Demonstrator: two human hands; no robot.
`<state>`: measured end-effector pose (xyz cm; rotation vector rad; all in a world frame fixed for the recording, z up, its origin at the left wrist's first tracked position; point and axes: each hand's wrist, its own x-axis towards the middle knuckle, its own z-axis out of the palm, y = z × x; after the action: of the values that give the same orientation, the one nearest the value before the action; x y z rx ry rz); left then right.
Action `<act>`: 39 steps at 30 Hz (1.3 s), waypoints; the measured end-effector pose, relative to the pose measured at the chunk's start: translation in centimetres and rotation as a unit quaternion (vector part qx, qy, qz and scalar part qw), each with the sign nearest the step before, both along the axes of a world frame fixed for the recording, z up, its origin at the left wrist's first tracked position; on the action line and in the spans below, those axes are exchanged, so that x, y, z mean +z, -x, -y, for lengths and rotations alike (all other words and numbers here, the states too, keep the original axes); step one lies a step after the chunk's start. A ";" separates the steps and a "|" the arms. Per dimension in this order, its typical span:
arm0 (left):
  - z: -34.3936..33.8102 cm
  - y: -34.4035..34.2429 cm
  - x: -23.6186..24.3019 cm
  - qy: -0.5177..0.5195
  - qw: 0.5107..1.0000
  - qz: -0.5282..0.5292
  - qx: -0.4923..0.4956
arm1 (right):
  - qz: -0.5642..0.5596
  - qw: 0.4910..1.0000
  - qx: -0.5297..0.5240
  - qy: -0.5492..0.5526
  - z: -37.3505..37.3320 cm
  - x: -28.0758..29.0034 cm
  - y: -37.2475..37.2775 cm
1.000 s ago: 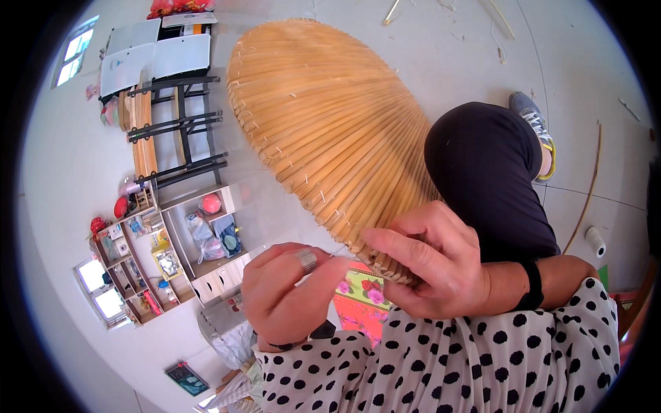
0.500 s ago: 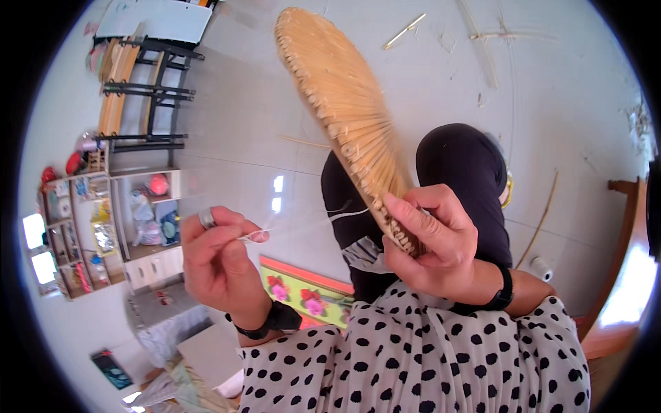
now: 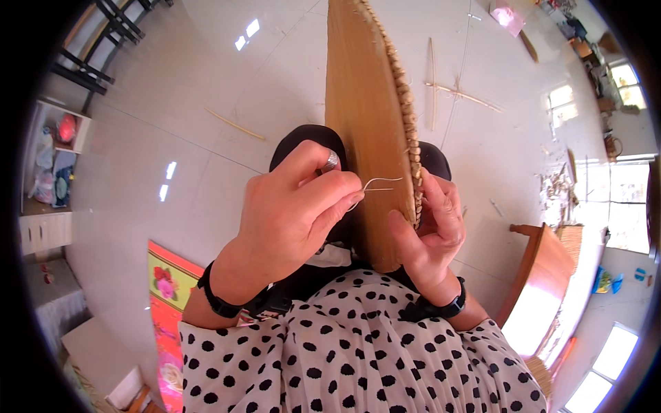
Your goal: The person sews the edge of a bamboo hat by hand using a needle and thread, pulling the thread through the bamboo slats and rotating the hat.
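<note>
A tan palm-leaf fan (image 3: 365, 117) stands edge-on above my knees, its smooth face turned left and a thick knotted edging (image 3: 406, 96) running down its right side. My right hand (image 3: 437, 234) grips the lower part of that edge, thumb on the smooth face and fingers behind. Close by on the left, my left hand (image 3: 282, 206), wearing a wide metal ring (image 3: 331, 162), pinches a thin needle (image 3: 380, 189) that points right toward the edging. White thread (image 3: 375, 180) curls beside the needle. Whether the needle tip touches the fan I cannot tell.
Thin pale strips (image 3: 465, 98) lie on the tiled floor ahead. At the left are a flowered mat (image 3: 165, 282) and a shelf unit (image 3: 48, 234) with bags. A wooden bench-like piece (image 3: 540, 275) stands at the right.
My left hand has come right from beside the fan, up to its face. The fan has turned, so its smooth side shows instead of the pleated one. My head view has shifted right.
</note>
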<state>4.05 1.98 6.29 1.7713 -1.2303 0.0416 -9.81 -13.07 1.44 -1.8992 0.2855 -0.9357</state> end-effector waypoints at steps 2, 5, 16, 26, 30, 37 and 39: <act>0.1 0.2 -0.6 0.008 1.000 -0.009 -0.003 | -0.021 0.999 0.017 -0.024 0.2 0.2 0.4; 0.7 0.4 -1.4 0.010 1.000 0.003 0.005 | -0.023 0.998 0.013 -0.048 0.1 0.3 0.5; 1.9 0.7 -1.8 0.030 0.998 0.057 0.003 | -0.075 0.997 -0.015 -0.019 0.5 0.2 1.4; 2.2 0.7 -1.8 0.037 0.998 0.056 -0.009 | -0.089 0.996 -0.016 0.014 0.7 -0.1 1.6; 2.2 0.7 -1.7 0.041 0.998 0.055 -0.008 | -0.090 0.996 -0.016 0.008 0.8 -0.1 1.7; 2.3 0.7 -1.7 0.039 0.997 0.061 -0.010 | -0.095 0.995 -0.021 0.001 0.6 0.1 1.7; 2.2 0.7 -1.5 0.028 0.996 0.079 -0.010 | -0.093 0.996 -0.019 -0.001 0.6 0.1 1.7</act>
<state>3.34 -0.24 4.82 1.7336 -1.3465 0.2049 -11.47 -13.63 1.51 -1.9887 0.4332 -0.7841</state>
